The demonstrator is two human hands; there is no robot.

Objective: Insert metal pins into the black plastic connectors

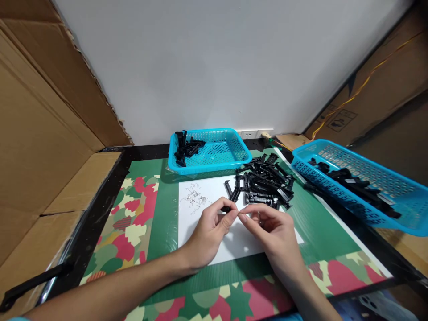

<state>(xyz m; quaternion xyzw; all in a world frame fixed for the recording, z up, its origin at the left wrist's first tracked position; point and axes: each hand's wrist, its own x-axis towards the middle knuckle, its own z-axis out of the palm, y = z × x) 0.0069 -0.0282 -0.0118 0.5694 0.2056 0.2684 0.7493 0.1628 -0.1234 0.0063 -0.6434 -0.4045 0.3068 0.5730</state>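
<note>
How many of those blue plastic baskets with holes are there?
2. One blue basket stands at the back, near the white wall; the other blue basket is right of the heap of black plastic parts. No others show.

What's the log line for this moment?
left hand: pinched | right hand: pinched, meeting left | any item in grip: too small to tell | black parts: piled beyond right hand | thin wire pieces: on white sheet
</note>
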